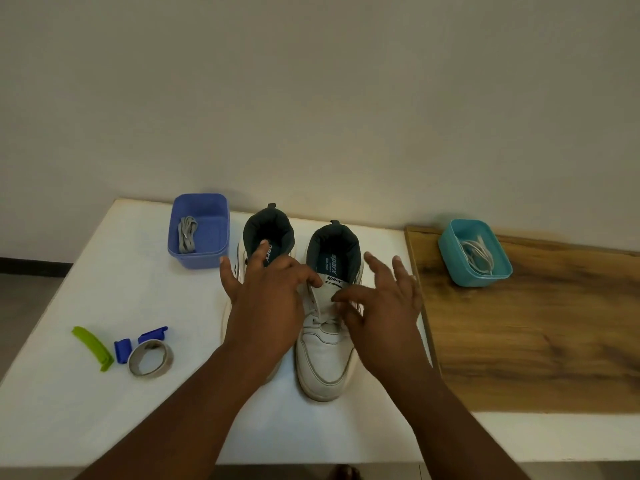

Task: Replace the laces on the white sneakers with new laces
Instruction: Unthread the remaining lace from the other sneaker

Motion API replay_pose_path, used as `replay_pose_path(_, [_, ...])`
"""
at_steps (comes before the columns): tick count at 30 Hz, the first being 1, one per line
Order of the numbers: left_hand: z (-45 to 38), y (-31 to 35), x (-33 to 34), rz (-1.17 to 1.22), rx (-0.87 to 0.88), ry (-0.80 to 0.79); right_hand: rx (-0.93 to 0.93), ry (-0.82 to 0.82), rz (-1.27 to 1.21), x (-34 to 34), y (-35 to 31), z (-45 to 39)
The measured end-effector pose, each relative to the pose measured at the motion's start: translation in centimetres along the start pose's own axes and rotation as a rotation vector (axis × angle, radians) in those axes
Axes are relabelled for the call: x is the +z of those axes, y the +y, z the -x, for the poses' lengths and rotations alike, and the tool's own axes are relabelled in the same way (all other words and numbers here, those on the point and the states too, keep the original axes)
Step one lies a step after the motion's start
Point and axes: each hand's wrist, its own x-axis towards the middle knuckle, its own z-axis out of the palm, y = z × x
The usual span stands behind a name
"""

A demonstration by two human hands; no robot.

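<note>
Two white sneakers stand side by side on the white table [86, 278], heels toward the wall and toes toward the person. The right sneaker [323, 358] shows its tongue and eyelet rows, and a white lace [320, 320] appears to cross only the lowest eyelets; the upper rows look bare, though the hands hide part of them. The left sneaker [268, 233] is mostly covered, so its lacing cannot be told. The left hand [266, 299] lies over that shoe with fingers spread and loosely bent, one fingertip touching the tongue edge of the right sneaker; it holds nothing that can be seen. The right hand [384, 306] hovers over the right sneaker's eyelets with fingers splayed and relaxed, gripping nothing. Behind the left shoe a blue tub [199, 261] holds a bundled grey lace [187, 235]. On the wooden board [519, 341] to the right a teal tub [498, 271] holds loose white laces [476, 254]. Near the table's left front lie a green clip [93, 346], blue clips [138, 342] and a tape roll [150, 358]. Judging by this, the work sits somewhere in the middle: some lace is out or only partly threaded, and which tub holds the new laces cannot be told. Threading upward and tying are probably left.
</note>
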Motion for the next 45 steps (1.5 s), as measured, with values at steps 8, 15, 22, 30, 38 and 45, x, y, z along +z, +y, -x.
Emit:
replay_pose_path(8, [0.1, -0.1, -0.1, -0.003, -0.008, -0.007, 0.431, 0.39, -0.817, -1.7, 0.9, -1.3])
replay_pose_path(15, [-0.1, -0.1, 0.9, 0.0, 0.043, 0.057, 0.646, 0.481, -1.542, -3.3, 0.7, -1.7])
replay_pose_path(22, [0.2, 0.2, 1.6, -0.138, 0.119, 0.01, 0.271, 0.776, -1.749, -4.3, 0.8, -1.3])
replay_pose_path(30, [0.6, 0.8, 1.7, -0.229, 0.151, -0.033, 0.734, 0.926, -1.218, -4.6, 2.1, -1.4])
replay_pose_path(38, [0.8, 1.2, 2.4, -0.282, 0.14, -0.055, 0.49, 0.268, -0.827, -1.1, 1.5, -1.5])
replay_pose_path(45, [0.3, 1.0, 2.8, -0.149, 0.099, 0.092, 0.026, 0.022, -0.083, 1.3, 1.7, -0.6])
